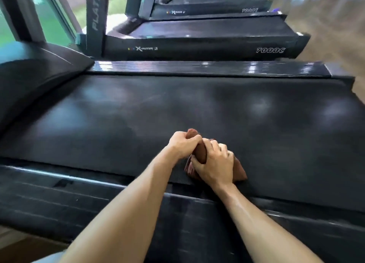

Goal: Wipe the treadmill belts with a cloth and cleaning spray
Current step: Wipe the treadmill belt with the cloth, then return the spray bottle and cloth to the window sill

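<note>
A brown cloth (199,154), soft and matte, is twisted into a thick roll with looser folds bunched at its lower end, and it lies on the near part of a wide black treadmill belt (177,108). The left hand (182,142) has its fingers curled round the far end of the roll, whose rounded tip pokes out just beyond the knuckles. The right hand (216,164) wraps its fingers over the near part of the roll, and the loose folds spread out under and to the right of its fingers, touching the belt. The belt is dull, finely grained rubber with pale hazy patches of reflected light. Beyond the fingers a glossy black side rail (207,68) runs along the belt's far edge. Nearer than the hands lies a ribbed black rail (98,199). Farther off stand more treadmills (197,43) with smooth dark frames marked "7000C".
</note>
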Demonstrator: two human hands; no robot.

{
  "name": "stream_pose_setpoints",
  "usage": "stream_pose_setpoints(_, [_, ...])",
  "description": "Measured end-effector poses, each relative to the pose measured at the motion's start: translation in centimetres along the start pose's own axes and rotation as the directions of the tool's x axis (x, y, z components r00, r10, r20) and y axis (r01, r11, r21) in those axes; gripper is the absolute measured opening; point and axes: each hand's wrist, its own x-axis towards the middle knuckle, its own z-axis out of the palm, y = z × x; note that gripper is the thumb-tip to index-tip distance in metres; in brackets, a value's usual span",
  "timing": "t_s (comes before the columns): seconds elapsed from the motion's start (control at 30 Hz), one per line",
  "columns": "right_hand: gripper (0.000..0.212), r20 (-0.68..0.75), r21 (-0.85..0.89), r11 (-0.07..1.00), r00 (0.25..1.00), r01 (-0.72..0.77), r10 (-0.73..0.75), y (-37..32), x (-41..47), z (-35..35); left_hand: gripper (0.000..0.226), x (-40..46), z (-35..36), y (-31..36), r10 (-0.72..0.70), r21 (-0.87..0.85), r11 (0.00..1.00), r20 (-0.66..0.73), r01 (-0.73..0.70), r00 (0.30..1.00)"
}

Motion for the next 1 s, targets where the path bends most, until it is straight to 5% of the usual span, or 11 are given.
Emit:
stream_pose_setpoints(0.17, [0.047, -0.051, 0.089, 0.988, 0.991, 0.128, -0.124, -6.0, 1.0, -4.0, 0.033, -5.2, -8.4, 1.2, 0.089, 0.011, 0.996, -0.114, -0.088, 0.990])
stream_pose_setpoints(0.3, [0.046, -0.125, 0.155, 0.949, 0.959, 0.274, -0.256, -14.2, 2.0, -10.8, 0.052, -11.3, -19.1, 0.6, 0.085, -0.121, 0.984, -0.331, -0.132, 0.940])
stream_pose_setpoints(0.4, [0.048, -0.138, 0.213, 0.899, 0.922, 0.383, -0.360, -21.3, 2.2, -15.7, 0.050, -15.9, -26.2, -2.1, 0.061, -0.157, 0.973, -0.533, -0.170, 0.844])
stream_pose_setpoints(0.57, [0.048, -0.175, 0.323, 0.805, 0.868, 0.497, -0.465, -31.1, 1.6, -17.4, 0.049, -21.1, -34.2, -9.1, -0.092, -0.060, 0.995, -0.790, 0.074, 0.607])
stream_pose_setpoints(0.83, [0.046, -0.106, 0.316, 0.687, 0.743, 0.655, -0.660, -44.6, 3.3, -9.0, 0.063, -17.0, -42.4, -20.7, -0.251, -0.202, 0.962, -0.921, 0.184, 0.298])
stream_pose_setpoints(1.0, [0.047, -0.038, 0.348, 0.656, 0.710, 0.669, -0.703, -49.8, 5.1, -1.6, 0.087, -11.3, -47.2, -26.4, -0.401, -0.327, 0.895, -0.888, 0.305, 0.226])
